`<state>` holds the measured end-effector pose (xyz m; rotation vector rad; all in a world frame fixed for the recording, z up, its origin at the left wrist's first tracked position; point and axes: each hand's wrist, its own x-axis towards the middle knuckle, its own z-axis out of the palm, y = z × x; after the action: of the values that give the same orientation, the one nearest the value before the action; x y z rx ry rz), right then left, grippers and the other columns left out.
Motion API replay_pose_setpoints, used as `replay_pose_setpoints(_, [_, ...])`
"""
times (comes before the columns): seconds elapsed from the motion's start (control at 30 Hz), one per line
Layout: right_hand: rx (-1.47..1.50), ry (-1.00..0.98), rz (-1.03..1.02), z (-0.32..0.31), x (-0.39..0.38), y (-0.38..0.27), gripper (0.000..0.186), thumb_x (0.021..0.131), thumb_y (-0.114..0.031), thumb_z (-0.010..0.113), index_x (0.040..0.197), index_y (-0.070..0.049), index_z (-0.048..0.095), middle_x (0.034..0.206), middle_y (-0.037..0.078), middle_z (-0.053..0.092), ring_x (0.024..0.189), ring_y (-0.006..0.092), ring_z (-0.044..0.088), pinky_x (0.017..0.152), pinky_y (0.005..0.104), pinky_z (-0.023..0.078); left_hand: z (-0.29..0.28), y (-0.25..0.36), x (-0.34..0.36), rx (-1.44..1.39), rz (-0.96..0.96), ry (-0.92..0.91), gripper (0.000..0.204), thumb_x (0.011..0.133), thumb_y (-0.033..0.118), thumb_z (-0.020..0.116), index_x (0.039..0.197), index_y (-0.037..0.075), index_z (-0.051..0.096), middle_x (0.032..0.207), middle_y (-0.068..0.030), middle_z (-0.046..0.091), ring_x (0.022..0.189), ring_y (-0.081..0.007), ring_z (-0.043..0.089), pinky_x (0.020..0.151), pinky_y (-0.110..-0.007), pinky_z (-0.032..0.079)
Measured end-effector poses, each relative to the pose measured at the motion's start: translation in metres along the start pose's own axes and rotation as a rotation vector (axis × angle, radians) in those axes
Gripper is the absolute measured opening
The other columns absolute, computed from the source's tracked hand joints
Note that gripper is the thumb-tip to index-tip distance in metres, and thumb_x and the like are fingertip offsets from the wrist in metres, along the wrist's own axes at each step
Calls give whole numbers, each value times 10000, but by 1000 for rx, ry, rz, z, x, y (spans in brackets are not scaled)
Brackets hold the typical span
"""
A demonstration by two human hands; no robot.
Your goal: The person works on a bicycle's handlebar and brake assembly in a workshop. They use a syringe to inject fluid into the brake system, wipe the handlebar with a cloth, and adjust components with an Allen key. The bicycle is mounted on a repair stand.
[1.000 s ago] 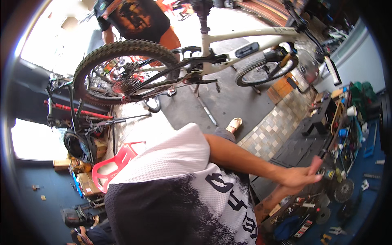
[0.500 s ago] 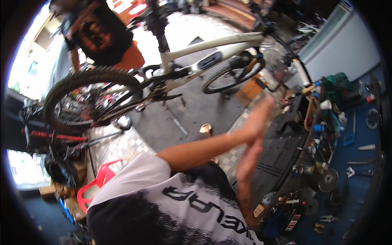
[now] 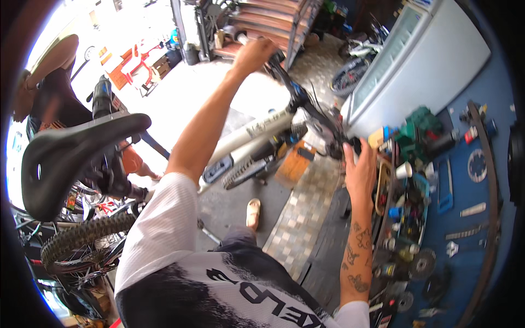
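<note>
A cream-framed mountain bike (image 3: 262, 127) stands in front of me, slanting from the lower left up toward the right. My left hand (image 3: 256, 56), arm stretched forward, is closed around the far-left grip of its handlebar (image 3: 313, 108); the pale grip end sticks out past the fingers. At the bar's right end is my right hand (image 3: 362, 167), thumb and fingers around the grip, which they mostly hide. The black saddle (image 3: 82, 158) shows large at my left, above the knobby rear tyre (image 3: 87, 240).
Tools and parts crowd the bench (image 3: 402, 218) along my right, below a blue tool wall (image 3: 465, 229). A glass-doored fridge (image 3: 421, 71) stands ahead right, near wooden steps (image 3: 262, 24). Another person (image 3: 54, 93) is at the far left. A cardboard box (image 3: 295, 164) lies beyond the bike.
My hands, close together in front of me before, have parted and taken the two handlebar ends. The view has shifted closer to the bike, with its saddle now at my left.
</note>
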<state>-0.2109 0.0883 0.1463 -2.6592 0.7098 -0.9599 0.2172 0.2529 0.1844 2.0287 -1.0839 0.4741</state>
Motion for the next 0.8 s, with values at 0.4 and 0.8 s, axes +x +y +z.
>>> replay_pose_setpoints(0.4, [-220,-388,204,51,63,26,796,1060,-679,512,1537,-42,521,1258,223,617,1184,396,627,972,507,533,64,-86,102,404,38,-666,521,1020,595,563,983,142,817,906,-190,772,850,-431,732,807,-542,563])
replay_pose_setpoints(0.8, [-173,-279,4,76,105,65,769,990,-630,673,1443,-15,576,1113,232,746,1039,419,703,908,501,497,51,-122,87,341,363,-429,547,1139,478,460,1079,24,760,772,-209,698,715,-429,666,725,-552,499])
